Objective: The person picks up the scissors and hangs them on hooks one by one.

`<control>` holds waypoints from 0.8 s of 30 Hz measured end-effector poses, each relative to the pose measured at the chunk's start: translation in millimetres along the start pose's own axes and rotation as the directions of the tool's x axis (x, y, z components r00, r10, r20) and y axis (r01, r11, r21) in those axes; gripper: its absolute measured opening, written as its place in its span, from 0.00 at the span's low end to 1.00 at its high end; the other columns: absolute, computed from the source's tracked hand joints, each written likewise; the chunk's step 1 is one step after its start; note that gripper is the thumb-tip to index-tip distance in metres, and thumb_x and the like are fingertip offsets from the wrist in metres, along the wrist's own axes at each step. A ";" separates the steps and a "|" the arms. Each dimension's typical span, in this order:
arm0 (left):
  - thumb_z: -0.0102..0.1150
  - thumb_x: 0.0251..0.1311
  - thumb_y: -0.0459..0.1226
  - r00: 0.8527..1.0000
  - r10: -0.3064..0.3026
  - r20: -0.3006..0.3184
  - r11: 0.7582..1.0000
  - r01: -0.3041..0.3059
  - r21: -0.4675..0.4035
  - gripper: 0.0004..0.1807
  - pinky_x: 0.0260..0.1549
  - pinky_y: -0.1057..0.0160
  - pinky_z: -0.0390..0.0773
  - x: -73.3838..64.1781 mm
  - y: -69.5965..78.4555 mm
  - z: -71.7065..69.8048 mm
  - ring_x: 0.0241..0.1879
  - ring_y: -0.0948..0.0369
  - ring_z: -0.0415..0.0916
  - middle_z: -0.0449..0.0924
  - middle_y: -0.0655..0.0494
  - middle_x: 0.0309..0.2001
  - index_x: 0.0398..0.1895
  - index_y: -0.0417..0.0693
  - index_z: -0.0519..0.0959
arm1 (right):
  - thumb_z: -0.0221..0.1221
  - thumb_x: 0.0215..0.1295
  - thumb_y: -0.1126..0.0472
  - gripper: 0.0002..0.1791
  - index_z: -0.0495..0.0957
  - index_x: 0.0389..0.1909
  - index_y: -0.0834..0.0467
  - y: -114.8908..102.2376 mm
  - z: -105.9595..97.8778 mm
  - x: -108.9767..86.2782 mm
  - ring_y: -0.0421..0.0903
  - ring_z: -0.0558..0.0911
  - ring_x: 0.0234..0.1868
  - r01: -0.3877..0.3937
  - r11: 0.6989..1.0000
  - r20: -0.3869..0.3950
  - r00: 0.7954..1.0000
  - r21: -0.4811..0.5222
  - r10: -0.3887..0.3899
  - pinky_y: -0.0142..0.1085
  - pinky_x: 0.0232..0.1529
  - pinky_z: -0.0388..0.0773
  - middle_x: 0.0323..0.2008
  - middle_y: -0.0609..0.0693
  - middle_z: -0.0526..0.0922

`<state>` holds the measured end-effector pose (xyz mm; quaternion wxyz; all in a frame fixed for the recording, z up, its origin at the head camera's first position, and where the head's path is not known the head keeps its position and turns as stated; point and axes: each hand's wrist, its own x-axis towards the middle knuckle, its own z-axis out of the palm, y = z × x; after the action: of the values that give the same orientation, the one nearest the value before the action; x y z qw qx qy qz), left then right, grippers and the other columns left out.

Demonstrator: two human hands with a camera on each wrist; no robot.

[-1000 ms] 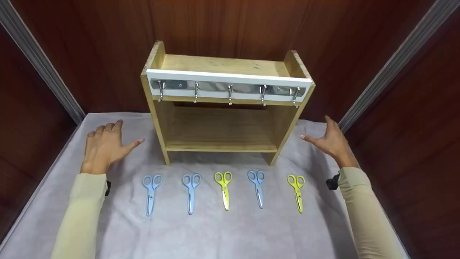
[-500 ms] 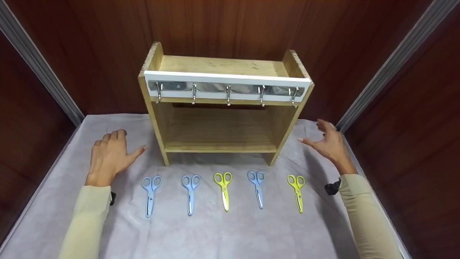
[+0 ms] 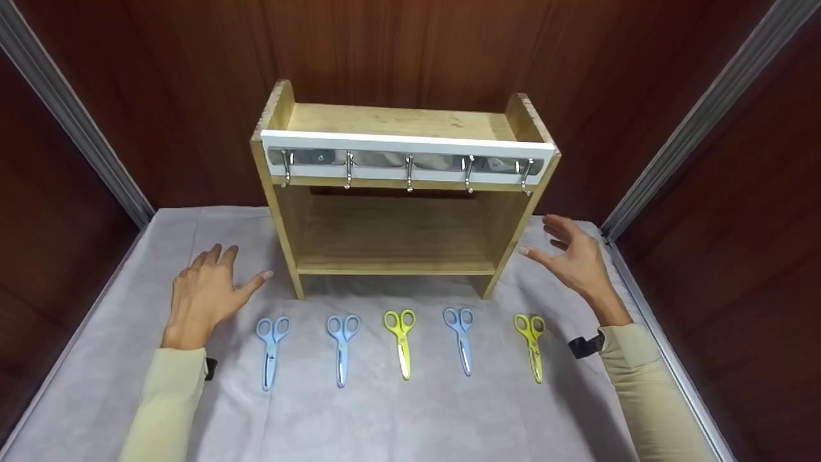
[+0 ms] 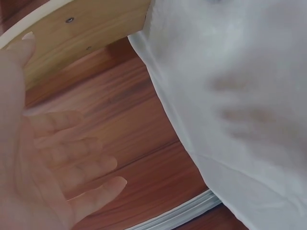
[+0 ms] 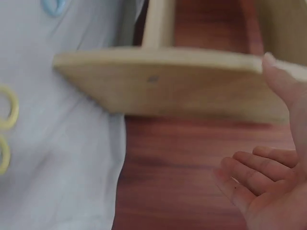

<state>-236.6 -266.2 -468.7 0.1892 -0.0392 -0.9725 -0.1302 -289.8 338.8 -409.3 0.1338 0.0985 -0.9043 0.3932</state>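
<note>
My left hand (image 3: 206, 296) is over the cloth, left of a wooden shelf unit (image 3: 397, 231), fingers spread and holding nothing. On the other side my right hand (image 3: 576, 264) hovers beside the shelf's right panel, its thumb apart from the loosely bent fingers. Three blue scissors (image 3: 269, 353) and two yellow-green scissors (image 3: 402, 346) lie in a row before the shelf, handles toward it. Across the shelf's upper front runs a white rail (image 3: 385, 138) with several metal hooks (image 3: 410, 172). In the right wrist view, my thumb overlaps the edge of the shelf's side panel (image 5: 192, 91).
A pale cloth (image 3: 385, 423) covers the table. Dark reddish wood panels (image 3: 410, 45) enclose the back and sides, with metal strips (image 3: 705, 122) at the corners. The rightmost scissors (image 3: 531, 346) lie nearest my right arm.
My left hand has come toward me and slightly right. My right hand has moved left, nearer the shelf, its fingers bending a little more. The scissors and shelf stay in place.
</note>
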 end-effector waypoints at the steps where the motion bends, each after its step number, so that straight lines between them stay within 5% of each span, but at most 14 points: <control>1: 0.56 0.66 0.68 1.000 -0.004 0.002 1.000 0.004 0.000 0.48 0.42 0.27 0.78 -1.7 0.1 0.9 0.60 0.29 0.75 0.75 0.26 0.65 0.68 0.33 0.74 | 0.76 0.60 0.52 0.44 0.70 0.72 0.67 -4.1 1.2 -1.2 0.65 0.75 0.73 -0.001 1.000 0.006 1.000 0.010 0.001 0.56 0.70 0.75 0.72 0.67 0.75; 9: 0.59 0.64 0.68 1.000 -0.024 -0.005 1.000 0.025 0.019 0.51 0.52 0.24 0.74 -11.2 8.0 11.0 0.66 0.24 0.66 0.70 0.24 0.69 0.71 0.31 0.71 | 0.75 0.62 0.56 0.39 0.72 0.71 0.66 -31.8 13.7 -3.3 0.64 0.77 0.72 0.018 0.998 -0.015 1.000 0.065 -0.017 0.52 0.67 0.78 0.70 0.67 0.76; 17: 0.63 0.63 0.65 0.998 -0.005 -0.062 0.999 0.007 0.036 0.50 0.39 0.31 0.82 -29.5 17.3 22.8 0.50 0.27 0.81 0.77 0.23 0.63 0.67 0.27 0.73 | 0.72 0.65 0.61 0.31 0.77 0.67 0.66 -40.0 24.6 -7.4 0.62 0.84 0.64 0.044 0.990 -0.066 0.997 0.131 -0.035 0.48 0.59 0.82 0.64 0.64 0.83; 24: 0.67 0.66 0.53 0.998 0.004 -0.060 0.999 -0.001 0.050 0.42 0.46 0.34 0.83 -45.9 27.2 31.5 0.54 0.29 0.80 0.78 0.22 0.60 0.62 0.19 0.74 | 0.71 0.66 0.61 0.27 0.81 0.65 0.62 -45.4 32.6 -8.6 0.56 0.88 0.58 0.047 0.988 -0.147 0.989 0.146 -0.025 0.34 0.53 0.85 0.59 0.61 0.87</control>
<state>-202.0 -232.8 -507.7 0.2193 -0.0317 -0.9693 -0.1067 -274.1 285.0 -402.3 0.1984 0.0957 -0.8584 0.4632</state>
